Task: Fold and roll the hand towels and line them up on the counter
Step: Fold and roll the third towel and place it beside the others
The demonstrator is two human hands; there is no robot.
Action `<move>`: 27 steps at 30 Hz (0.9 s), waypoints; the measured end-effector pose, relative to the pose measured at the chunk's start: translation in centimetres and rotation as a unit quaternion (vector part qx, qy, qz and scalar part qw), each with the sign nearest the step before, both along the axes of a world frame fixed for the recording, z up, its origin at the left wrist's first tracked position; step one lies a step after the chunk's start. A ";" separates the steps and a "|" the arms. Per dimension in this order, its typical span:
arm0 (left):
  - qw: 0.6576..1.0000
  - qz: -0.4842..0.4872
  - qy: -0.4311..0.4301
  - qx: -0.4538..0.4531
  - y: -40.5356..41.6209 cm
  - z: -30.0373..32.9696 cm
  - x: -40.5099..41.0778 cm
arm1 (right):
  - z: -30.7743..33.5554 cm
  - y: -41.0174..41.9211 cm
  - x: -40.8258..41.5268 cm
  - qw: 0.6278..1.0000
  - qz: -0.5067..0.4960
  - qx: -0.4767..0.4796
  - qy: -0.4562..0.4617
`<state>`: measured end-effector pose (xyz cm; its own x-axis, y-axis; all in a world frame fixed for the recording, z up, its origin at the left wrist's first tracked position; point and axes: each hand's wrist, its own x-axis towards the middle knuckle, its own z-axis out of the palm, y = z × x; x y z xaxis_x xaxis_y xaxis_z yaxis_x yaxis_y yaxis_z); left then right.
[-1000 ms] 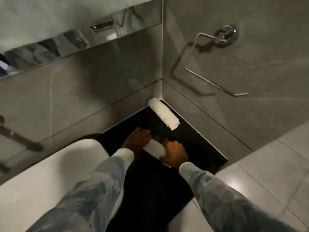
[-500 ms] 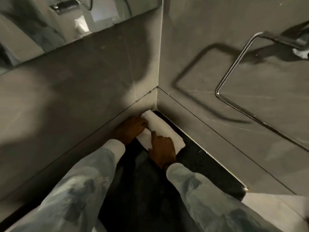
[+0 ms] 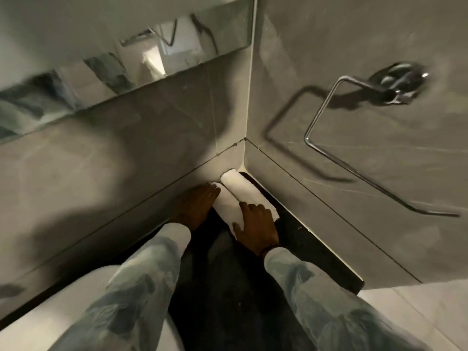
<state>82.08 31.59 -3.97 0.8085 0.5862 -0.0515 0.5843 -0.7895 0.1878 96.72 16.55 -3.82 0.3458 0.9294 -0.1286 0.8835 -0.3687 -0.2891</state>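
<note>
Two white rolled hand towels lie side by side on the black counter [image 3: 298, 239], tucked into the wall corner. The first roll [image 3: 247, 190] is nearest the right wall. The second roll [image 3: 226, 203] lies against its left side. My left hand [image 3: 195, 206] rests at the far left end of the second roll, fingers touching it. My right hand [image 3: 257, 225] presses flat over the near ends of both rolls, hiding those ends.
Grey tiled walls meet in a corner just behind the rolls. A chrome towel ring [image 3: 354, 138] hangs on the right wall. A mirror strip [image 3: 121, 67] runs along the left wall. A white basin [image 3: 83, 312] sits at the lower left.
The second roll has been carried from mid-counter into the corner and set against the first roll. Both hands moved forward with it and now rest on the pair.
</note>
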 end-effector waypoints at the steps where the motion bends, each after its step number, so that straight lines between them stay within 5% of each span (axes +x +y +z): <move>1: 1.000 0.020 0.006 -0.004 -1.1 0.8 -1.0 | 0.7 -1.0 -0.1 1.000 0.000 0.010 -0.022; 8: 0.984 0.170 0.020 0.056 -13.3 5.0 -7.3 | 5.6 -8.3 -1.4 0.991 0.043 0.038 -0.121; 14: 0.964 0.261 0.020 0.050 -22.7 8.1 -15.7 | 8.5 -13.4 -8.5 0.986 0.105 0.062 -0.111; 21: 0.907 0.408 0.082 0.055 -30.5 10.4 -32.2 | 10.2 -15.4 -24.5 0.962 0.253 0.080 -0.069; 27: 0.835 0.547 0.049 0.036 -36.3 10.8 -47.5 | 9.8 -16.8 -40.8 0.918 0.384 0.082 -0.058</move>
